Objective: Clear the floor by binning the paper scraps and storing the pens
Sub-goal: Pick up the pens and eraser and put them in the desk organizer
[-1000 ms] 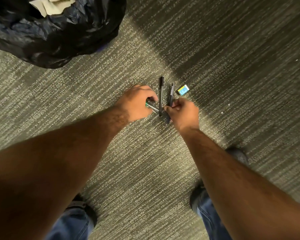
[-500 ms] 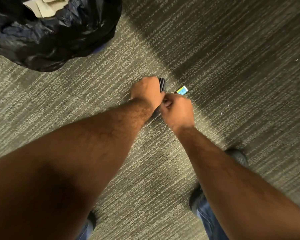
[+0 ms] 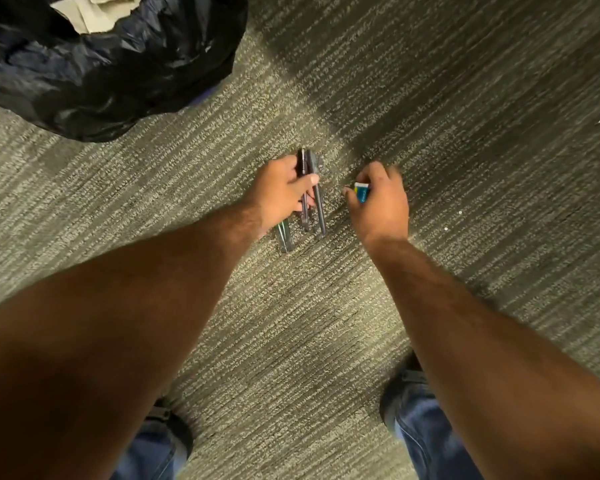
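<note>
Head view, items:
- Left hand point(image 3: 279, 195), fingers wrapped round a bundle of pens point(image 3: 310, 192), just above carpet point(image 3: 291, 323), centre.
- Right hand point(image 3: 378, 199), fingers pinching small blue-white eraser point(image 3: 362, 191), right of pens.
- Black bin bag point(image 3: 111, 67), far left, w/ paper scraps point(image 3: 94, 8) inside.

Risk – the pens splay unevenly; a loose grip could drop one while rising.

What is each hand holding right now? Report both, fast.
Left hand: closed around a bundle of pens.
Right hand: closed on a small blue and white eraser.
</note>
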`<state>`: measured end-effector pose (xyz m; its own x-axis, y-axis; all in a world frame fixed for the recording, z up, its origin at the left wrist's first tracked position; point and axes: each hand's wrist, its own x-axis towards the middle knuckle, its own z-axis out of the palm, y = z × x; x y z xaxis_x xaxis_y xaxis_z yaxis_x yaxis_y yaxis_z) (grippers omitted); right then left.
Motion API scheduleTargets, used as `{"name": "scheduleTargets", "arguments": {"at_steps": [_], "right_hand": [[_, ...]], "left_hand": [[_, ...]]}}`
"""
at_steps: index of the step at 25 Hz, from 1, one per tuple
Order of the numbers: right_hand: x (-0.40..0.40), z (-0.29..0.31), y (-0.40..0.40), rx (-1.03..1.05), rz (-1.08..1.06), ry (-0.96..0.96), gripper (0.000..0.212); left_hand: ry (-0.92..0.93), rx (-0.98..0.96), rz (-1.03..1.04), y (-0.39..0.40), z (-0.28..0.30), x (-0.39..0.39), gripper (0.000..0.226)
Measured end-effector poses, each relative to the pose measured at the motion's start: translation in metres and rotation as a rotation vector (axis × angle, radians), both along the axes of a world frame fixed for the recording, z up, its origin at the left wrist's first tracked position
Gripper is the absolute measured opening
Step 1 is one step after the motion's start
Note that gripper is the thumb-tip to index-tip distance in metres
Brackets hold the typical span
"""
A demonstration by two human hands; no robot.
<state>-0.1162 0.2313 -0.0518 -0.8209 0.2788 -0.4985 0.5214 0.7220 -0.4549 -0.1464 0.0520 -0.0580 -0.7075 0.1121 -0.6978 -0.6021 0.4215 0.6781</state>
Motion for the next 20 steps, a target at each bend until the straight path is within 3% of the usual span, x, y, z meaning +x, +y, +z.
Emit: {"name": "scheduleTargets", "arguments": {"at_steps": [4,6,13,20], "right_hand": [[0.016,-0.003,-0.002,-0.2,-0.175,0.011,0.028],[0.025,0.001,-0.007,-0.407,-0.305,-0.041,0.031],[0.042,0.022,-0.026,-0.933,-0.589,-0.218,0.034],[0.027,0.129,-0.024,-0.98,-0.559,-0.157,0.035]], "left_hand": [[-0.193,0.312,0.536,-0.021,0.016,0.01,0.018],[-0.248,0.362,0.642,-0.037,0.019,0.019,0.023],[-0.403,0.406,0.57,-0.062,0.035,0.057,0.03],[-0.369,0.48,0.597,-0.049,0.157,0.052,0.033]]}}
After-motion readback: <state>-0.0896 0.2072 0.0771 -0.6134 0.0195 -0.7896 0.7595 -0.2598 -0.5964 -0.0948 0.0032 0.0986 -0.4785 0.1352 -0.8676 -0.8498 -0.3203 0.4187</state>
